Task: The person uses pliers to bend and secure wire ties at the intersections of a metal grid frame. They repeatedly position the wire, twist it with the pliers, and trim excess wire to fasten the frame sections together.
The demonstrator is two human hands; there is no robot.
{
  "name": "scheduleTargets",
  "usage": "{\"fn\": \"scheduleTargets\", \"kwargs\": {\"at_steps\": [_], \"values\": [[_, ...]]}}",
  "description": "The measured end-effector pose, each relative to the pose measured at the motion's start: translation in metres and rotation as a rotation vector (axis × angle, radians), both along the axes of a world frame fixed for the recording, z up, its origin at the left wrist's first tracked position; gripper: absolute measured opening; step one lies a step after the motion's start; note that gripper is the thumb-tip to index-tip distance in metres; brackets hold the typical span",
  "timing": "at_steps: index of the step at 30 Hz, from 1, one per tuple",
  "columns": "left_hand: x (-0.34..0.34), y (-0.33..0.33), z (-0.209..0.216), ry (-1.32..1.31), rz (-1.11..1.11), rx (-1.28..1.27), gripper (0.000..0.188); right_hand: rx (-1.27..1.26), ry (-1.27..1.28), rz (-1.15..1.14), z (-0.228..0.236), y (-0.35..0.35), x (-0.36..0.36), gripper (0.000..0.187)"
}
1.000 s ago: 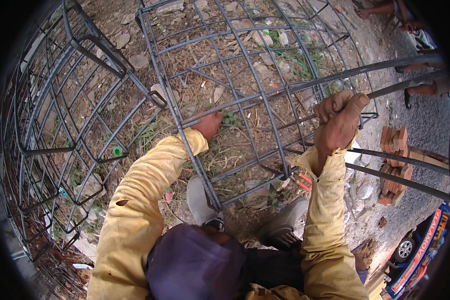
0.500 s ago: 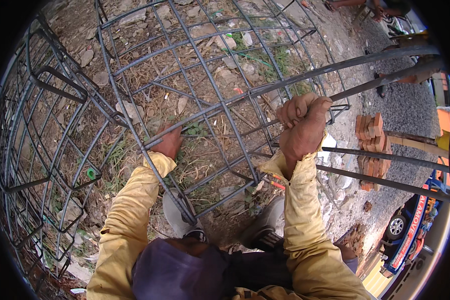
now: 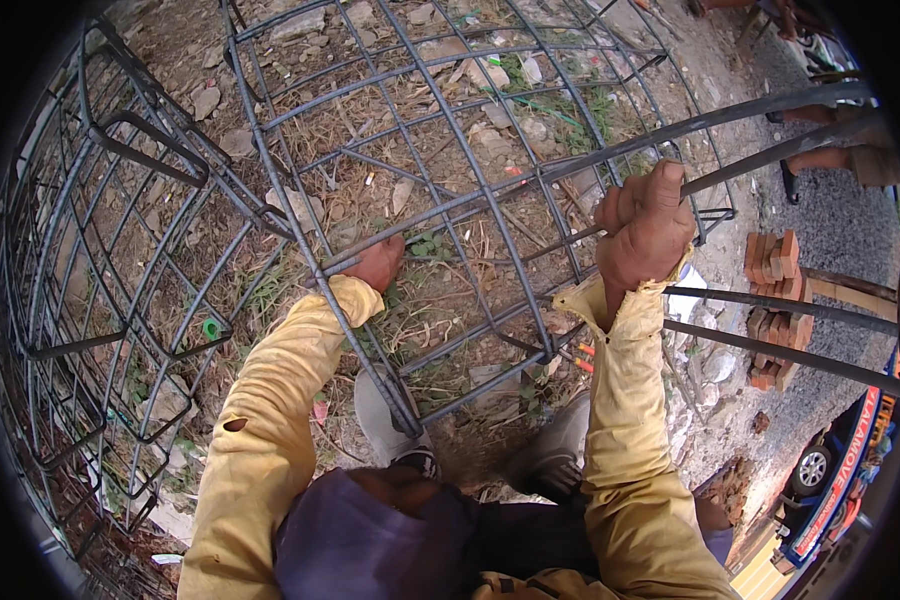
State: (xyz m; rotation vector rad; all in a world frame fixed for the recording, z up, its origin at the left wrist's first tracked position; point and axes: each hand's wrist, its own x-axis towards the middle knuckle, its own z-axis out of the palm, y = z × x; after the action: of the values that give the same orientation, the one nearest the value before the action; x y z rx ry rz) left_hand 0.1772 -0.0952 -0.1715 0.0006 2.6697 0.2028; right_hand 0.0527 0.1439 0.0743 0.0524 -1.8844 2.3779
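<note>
Steel mesh panel (image 3: 440, 190) fills the centre and upper frame, raised above stony ground (image 3: 200, 90). Left hand (image 3: 378, 264) closes around a bar at centre; right hand (image 3: 645, 228) is fisted around a long rod (image 3: 770, 150) at right. The mesh appears heavy, stiff and rough, best held at bar crossings.

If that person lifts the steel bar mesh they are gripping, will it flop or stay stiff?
Probably stiff: the rebar mesh has thick crossing bars. Likely heavy, since the left hand and right hand both clench its bars. Open grid gives sure handholds.
</note>
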Motion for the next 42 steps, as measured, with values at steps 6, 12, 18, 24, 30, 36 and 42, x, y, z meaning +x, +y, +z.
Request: {"fn": "scheduleTargets", "kwargs": {"at_steps": [6,12,18,24,30,36,42], "values": [[0.012,0.021,0.019,0.135,0.198,0.027,0.032,-0.06,0.015,0.038,-0.004,0.002,0.001,0.044],[0.05,0.065,0.074,-0.021,0.731,0.893,0.05,0.02,-0.014,-0.008,-0.001,0.001,0.002,0.048],[0.027,0.075,0.013,-0.142,1.423,1.562,0.047,-0.07,0.005,0.053,-0.004,-0.003,0.005,0.048],[0.023,0.096,0.004,0.087,1.357,1.468,0.049,-0.074,0.029,0.118,-0.008,0.009,0.001,0.049],[0.018,0.094,0.008,0.132,1.387,1.431,0.049,-0.116,0.142,0.088,-0.015,0.014,0.017,0.045],[0.01,0.082,0.001,0.053,1.342,1.458,0.047,-0.052,0.014,-0.045,0.001,0.001,0.018,0.045],[0.013,0.066,0.006,-0.062,1.226,1.365,0.044,-0.004,-0.115,-0.142,0.011,-0.014,0.018,0.048]]}}
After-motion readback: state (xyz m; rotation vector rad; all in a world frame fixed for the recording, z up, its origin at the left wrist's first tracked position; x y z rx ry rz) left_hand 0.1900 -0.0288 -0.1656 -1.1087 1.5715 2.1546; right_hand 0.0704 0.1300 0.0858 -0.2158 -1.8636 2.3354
